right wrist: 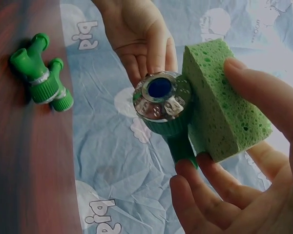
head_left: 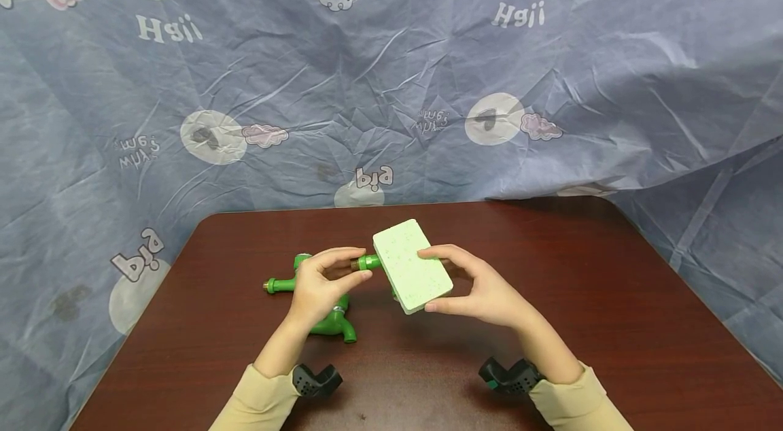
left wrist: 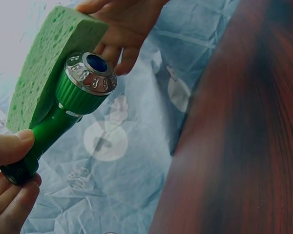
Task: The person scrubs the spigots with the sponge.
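Note:
My left hand (head_left: 318, 288) pinches a green tap (head_left: 370, 262) by its threaded inlet end, raised over the table. The tap's ribbed cap, with a silver top and blue centre, shows in the left wrist view. In my right hand (head_left: 483, 288) is a light green sponge (head_left: 411, 268), gripped by its edges between thumb and fingers. The sponge (left wrist: 46, 58) lies along the tap's side, seemingly touching it. From the head view the sponge hides most of the tap. Right fingertips (right wrist: 185, 168) are close to the tap's lower part.
Green taps (head_left: 333, 326) lie on the dark red-brown table (head_left: 550, 254) behind and beside my left hand, partly covered by it. A grey-blue printed cloth (head_left: 342, 91) hangs behind the table's far edge. Black wrist devices (head_left: 317, 381) sit on both wrists.

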Demonstrator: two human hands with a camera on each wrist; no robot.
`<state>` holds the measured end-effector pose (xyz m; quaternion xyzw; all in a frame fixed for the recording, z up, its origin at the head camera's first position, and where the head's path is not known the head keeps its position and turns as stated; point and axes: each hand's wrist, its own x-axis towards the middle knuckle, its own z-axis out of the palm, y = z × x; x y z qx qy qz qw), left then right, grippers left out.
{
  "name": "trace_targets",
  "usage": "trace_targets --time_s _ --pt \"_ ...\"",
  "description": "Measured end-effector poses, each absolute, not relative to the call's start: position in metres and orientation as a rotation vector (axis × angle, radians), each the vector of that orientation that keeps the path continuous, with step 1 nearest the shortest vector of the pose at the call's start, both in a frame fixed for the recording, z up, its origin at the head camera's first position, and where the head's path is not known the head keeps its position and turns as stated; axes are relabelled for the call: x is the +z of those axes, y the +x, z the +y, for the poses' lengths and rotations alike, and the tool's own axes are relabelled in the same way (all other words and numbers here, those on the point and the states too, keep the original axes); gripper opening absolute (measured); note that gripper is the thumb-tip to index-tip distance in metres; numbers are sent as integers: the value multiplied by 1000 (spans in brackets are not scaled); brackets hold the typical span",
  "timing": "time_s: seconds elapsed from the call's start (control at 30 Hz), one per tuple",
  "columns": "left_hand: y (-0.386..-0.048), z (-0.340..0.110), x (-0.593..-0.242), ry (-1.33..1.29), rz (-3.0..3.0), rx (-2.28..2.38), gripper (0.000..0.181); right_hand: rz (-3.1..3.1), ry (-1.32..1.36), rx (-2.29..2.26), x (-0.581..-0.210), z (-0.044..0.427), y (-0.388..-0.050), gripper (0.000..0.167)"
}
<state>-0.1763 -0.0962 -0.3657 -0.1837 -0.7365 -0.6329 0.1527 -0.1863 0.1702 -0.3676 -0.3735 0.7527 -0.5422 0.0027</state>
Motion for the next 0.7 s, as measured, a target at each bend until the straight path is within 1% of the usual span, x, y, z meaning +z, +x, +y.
trace_targets --time_s 0.33,0.7 --pt "-179 -104 -365 -582 -2020 -1760 31 2428 -1148 -1719 -363 178 -188 67" --pt "-175 -97 -364 -531 -2107 -1808 31 2405 -1167 -1711 -365 165 -183 66"
